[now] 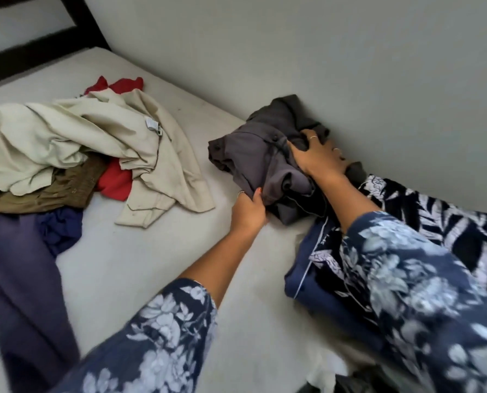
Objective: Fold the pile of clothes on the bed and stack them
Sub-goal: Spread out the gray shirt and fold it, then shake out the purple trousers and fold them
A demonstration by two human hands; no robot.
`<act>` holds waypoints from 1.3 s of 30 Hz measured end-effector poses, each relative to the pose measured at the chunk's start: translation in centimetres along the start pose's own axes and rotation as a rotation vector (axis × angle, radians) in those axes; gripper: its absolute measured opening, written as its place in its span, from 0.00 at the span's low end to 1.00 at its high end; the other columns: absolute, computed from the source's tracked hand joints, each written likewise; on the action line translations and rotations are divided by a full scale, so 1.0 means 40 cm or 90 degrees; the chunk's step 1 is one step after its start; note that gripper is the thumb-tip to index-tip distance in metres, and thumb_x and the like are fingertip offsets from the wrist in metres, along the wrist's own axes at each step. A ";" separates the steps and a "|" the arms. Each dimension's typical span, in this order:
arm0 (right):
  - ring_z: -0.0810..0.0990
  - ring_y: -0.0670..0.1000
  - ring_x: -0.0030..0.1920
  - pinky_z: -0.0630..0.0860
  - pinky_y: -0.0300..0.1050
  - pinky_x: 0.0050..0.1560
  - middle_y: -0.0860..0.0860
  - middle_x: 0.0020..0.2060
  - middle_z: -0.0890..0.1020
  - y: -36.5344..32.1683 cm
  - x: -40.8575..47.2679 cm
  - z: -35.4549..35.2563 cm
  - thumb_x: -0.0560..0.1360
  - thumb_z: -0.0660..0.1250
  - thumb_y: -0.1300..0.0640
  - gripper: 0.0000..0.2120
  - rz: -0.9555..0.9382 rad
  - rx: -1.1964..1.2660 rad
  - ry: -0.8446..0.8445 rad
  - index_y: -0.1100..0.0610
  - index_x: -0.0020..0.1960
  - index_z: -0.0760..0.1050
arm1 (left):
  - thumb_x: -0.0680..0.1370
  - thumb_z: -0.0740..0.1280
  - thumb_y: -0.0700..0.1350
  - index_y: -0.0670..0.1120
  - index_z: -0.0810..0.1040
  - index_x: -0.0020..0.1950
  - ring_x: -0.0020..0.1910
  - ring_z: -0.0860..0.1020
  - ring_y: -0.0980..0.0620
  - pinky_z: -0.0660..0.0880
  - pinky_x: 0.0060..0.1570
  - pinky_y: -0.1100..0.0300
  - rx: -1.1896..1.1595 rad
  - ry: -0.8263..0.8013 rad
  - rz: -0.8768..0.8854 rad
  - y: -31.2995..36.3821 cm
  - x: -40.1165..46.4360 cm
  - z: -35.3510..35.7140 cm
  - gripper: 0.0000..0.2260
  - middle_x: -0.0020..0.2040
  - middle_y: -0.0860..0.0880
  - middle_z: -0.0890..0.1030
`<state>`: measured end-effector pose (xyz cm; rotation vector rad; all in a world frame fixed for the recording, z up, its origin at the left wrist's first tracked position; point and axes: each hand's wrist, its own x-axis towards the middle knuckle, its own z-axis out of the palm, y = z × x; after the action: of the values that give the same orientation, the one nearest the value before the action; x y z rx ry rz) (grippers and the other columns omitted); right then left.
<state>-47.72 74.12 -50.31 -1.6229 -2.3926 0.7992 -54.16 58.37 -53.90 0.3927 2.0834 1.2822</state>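
A folded dark grey shirt [253, 157] lies on the bed [140, 268] close to the wall. My left hand [249, 209] grips its near lower edge, fingers curled round the cloth. My right hand [317, 156] lies on top of its right side, fingers spread and digging into the fabric. To the left sprawls the unfolded pile: a cream garment [75, 137], a red one [114, 181], an olive one [58, 191] and a purple-blue one [15, 268]. Folded navy and leaf-print clothes [316, 276] lie at the right under my right sleeve.
A grey wall [350, 66] runs along the far side of the bed, right behind the grey shirt. A dark headboard frame [38, 38] stands at the top left. Bare mattress shows between the pile and my arms.
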 end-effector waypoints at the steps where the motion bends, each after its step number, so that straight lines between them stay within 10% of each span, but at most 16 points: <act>1: 0.58 0.63 0.73 0.49 0.69 0.70 0.58 0.75 0.59 -0.009 -0.013 -0.010 0.75 0.50 0.30 0.30 0.006 -0.027 -0.002 0.39 0.73 0.57 | 0.81 0.57 0.54 0.43 0.70 0.60 0.56 0.79 0.41 0.79 0.53 0.47 0.022 -0.037 -0.007 0.015 -0.029 -0.029 0.16 0.60 0.41 0.77; 4: 0.53 0.63 0.75 0.43 0.73 0.68 0.58 0.77 0.53 -0.042 -0.050 -0.023 0.78 0.46 0.34 0.28 -0.002 -0.154 0.030 0.41 0.75 0.57 | 0.82 0.57 0.52 0.45 0.70 0.58 0.47 0.81 0.45 0.77 0.43 0.54 0.157 -0.094 0.040 0.036 -0.084 -0.130 0.12 0.55 0.44 0.79; 10: 0.53 0.63 0.75 0.51 0.67 0.70 0.57 0.77 0.51 -0.074 -0.173 -0.031 0.83 0.49 0.49 0.21 0.008 -0.099 0.058 0.47 0.75 0.60 | 0.80 0.60 0.46 0.43 0.77 0.55 0.54 0.80 0.43 0.76 0.54 0.52 0.368 -0.129 0.132 0.000 -0.148 -0.300 0.10 0.55 0.43 0.81; 16: 0.75 0.65 0.58 0.74 0.55 0.57 0.64 0.59 0.76 -0.076 -0.248 -0.098 0.74 0.61 0.64 0.12 -0.066 -0.076 0.146 0.64 0.56 0.76 | 0.80 0.63 0.45 0.44 0.80 0.56 0.45 0.74 0.55 0.67 0.44 0.66 0.506 -0.193 0.212 -0.035 -0.226 -0.469 0.10 0.54 0.48 0.80; 21: 0.76 0.64 0.58 0.72 0.52 0.57 0.65 0.57 0.78 -0.226 -0.341 -0.114 0.72 0.58 0.72 0.18 -0.197 0.052 0.170 0.65 0.59 0.76 | 0.79 0.64 0.47 0.45 0.80 0.56 0.52 0.77 0.51 0.72 0.50 0.61 0.517 -0.100 0.203 -0.071 -0.240 -0.634 0.10 0.56 0.46 0.81; 33: 0.73 0.62 0.63 0.68 0.46 0.58 0.62 0.62 0.76 -0.616 -0.645 0.307 0.77 0.61 0.61 0.16 -0.331 -0.080 -0.158 0.67 0.62 0.74 | 0.76 0.64 0.45 0.48 0.80 0.46 0.50 0.79 0.49 0.75 0.53 0.56 0.430 0.107 0.092 -0.227 -0.324 -1.020 0.05 0.48 0.49 0.82; 39: 0.69 0.60 0.68 0.68 0.48 0.61 0.60 0.65 0.71 -0.769 -0.852 0.546 0.73 0.69 0.43 0.35 -0.223 0.065 -0.333 0.64 0.69 0.63 | 0.77 0.65 0.42 0.44 0.81 0.51 0.52 0.78 0.47 0.70 0.50 0.62 0.300 0.220 0.054 -0.311 -0.306 -1.149 0.07 0.51 0.47 0.82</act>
<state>-67.84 27.47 -47.56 -0.9939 -2.7971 1.3735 -74.60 14.36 -46.05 0.4928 2.6957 0.9424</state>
